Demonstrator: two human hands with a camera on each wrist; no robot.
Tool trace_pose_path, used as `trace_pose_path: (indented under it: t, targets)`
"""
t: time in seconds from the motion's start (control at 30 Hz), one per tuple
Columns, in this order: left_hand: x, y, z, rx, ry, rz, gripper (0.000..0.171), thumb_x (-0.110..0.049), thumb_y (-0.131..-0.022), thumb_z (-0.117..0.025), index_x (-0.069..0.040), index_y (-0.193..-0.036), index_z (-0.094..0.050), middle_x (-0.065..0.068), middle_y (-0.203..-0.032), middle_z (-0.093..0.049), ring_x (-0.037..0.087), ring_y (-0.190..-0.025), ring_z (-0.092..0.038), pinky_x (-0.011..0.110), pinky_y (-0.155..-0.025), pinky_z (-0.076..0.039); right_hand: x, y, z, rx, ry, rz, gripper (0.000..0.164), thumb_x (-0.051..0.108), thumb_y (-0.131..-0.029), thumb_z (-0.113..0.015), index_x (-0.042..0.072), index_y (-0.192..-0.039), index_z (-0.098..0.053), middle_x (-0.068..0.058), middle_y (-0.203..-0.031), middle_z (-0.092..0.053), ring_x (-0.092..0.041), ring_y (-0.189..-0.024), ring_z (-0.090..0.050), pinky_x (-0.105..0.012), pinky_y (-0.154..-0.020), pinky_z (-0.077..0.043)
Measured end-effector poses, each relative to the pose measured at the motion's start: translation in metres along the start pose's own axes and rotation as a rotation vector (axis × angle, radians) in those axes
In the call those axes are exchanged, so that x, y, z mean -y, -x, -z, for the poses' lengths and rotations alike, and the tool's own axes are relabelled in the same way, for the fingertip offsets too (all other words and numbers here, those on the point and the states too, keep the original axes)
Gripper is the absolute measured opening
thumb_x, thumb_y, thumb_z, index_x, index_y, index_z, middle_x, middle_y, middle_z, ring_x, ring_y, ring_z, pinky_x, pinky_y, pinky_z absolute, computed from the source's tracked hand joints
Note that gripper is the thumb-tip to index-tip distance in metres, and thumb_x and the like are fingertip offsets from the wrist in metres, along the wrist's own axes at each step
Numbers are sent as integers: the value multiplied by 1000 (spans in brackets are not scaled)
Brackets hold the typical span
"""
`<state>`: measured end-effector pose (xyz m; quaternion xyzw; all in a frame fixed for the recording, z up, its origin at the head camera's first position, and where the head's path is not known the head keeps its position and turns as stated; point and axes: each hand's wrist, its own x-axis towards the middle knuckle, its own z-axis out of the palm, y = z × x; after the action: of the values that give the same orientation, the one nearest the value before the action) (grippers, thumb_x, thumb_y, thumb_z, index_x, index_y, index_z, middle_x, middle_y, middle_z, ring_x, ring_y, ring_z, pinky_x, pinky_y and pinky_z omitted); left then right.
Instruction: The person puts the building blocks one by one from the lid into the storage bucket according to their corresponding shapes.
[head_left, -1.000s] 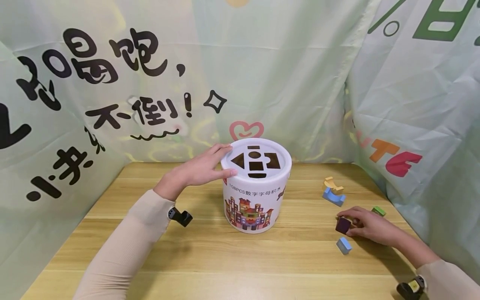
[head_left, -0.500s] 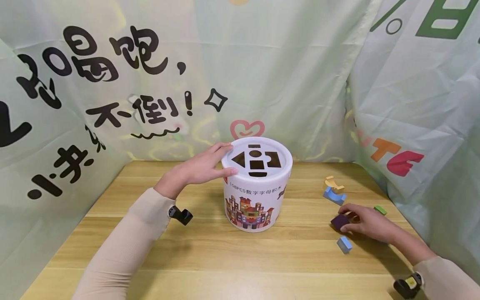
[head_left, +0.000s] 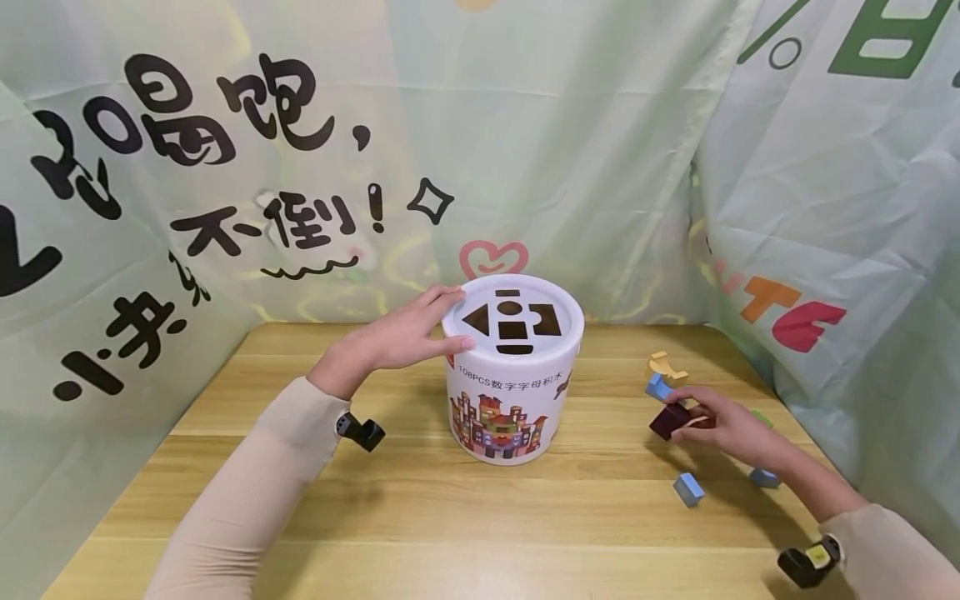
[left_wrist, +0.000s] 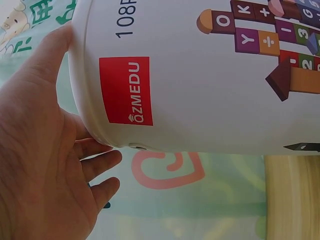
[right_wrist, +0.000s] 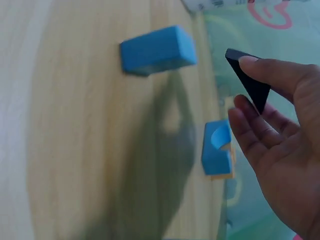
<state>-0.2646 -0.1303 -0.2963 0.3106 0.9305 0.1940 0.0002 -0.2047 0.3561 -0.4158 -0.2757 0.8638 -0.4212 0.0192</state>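
Observation:
A white lidded toy-block bucket (head_left: 513,396) stands upright on the table, with shaped holes in its lid. My left hand (head_left: 393,337) rests on its left rim, fingers and thumb spread; in the left wrist view the fingers of that hand (left_wrist: 45,140) lie nearly straight along the edge. At the right, a dark purple triangular block (head_left: 667,421) is pinched between the thumb and fingers of my right hand (head_left: 738,429). The right wrist view shows the triangular block (right_wrist: 254,85) held off the tabletop. Just behind it lies a blue arch block (head_left: 657,385), partly hidden.
Against the blue arch sits a yellow arch block (head_left: 667,367). A blue rectangular block (head_left: 687,489) lies nearer the front, another blue block (head_left: 765,477) beneath the right forearm. A green block (head_left: 762,418) is mostly covered by the right hand. Printed cloth (head_left: 570,167) encloses the table (head_left: 420,517).
The right hand has lifted the triangular block and carried it slightly left and away from me. A blue block beneath the wrist has come into sight. My left hand and the bucket have stayed put.

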Motion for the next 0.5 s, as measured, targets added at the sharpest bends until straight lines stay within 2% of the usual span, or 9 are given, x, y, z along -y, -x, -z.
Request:
trace_pose_path:
  t: [0.23, 0.37, 0.5]
  targets:
    - [0, 0, 0, -2, -2, -6, 97, -77, -86, -46, -15, -157, -23, 4, -159, -21, 24, -142, -27, 47, -112, -29, 22, -9, 1, 1, -75, -32, 37, 0, -93, -64, 1, -128, -53, -21, -116, -50, -16, -92, -64, -33, -71, -58]
    - [1, 1, 0, -2, -5, -8, 97, -77, -86, -46, -14, -157, -23, 4, -159, -21, 25, -142, -27, 47, -112, -29, 36, -16, 1, -7, -55, -27, 34, -2, -92, -64, -2, -125, -54, -22, -113, -55, -15, -89, -63, -29, -70, -56]
    - [0, 1, 0, -2, -10, -11, 97, -76, -86, -46, -14, -157, -23, 5, -159, -21, 25, -142, -27, 47, -112, -29, 51, -23, 5, 10, -58, -18, 35, -2, -94, -62, -5, -127, -55, -26, -125, -50, -9, -96, -62, -29, -73, -57]
